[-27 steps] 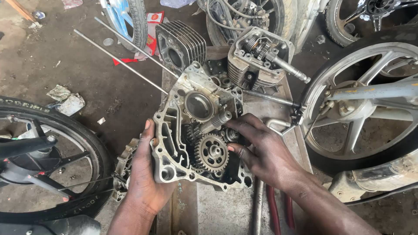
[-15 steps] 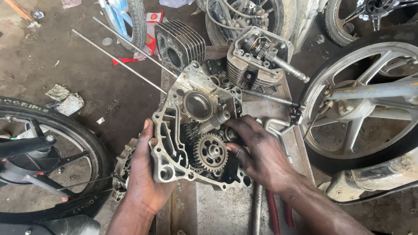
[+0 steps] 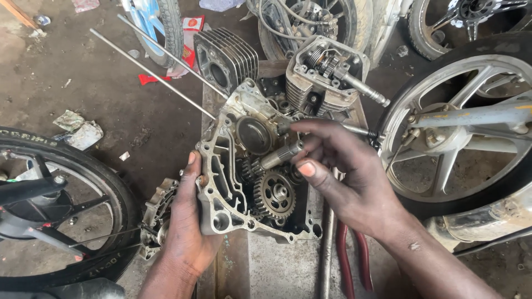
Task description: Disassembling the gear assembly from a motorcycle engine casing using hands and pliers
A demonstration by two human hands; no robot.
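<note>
Engine crankcase half [image 3: 244, 182]: left hand [image 3: 185, 221] grip clasps its left edge; right hand [image 3: 338, 171] grip pinches geared shaft [image 3: 280, 155] above gear [image 3: 274, 195].

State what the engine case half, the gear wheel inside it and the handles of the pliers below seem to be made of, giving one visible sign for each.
Engine case half: probably cast aluminium, going by its dull pale-grey, rough, ribbed walls.
Gear wheel: likely steel, with darker grey, oily, sharply cut teeth.
Pliers handles: metal presumably beneath, though only the smooth red sleeves show, which look like plastic or rubber.
</note>
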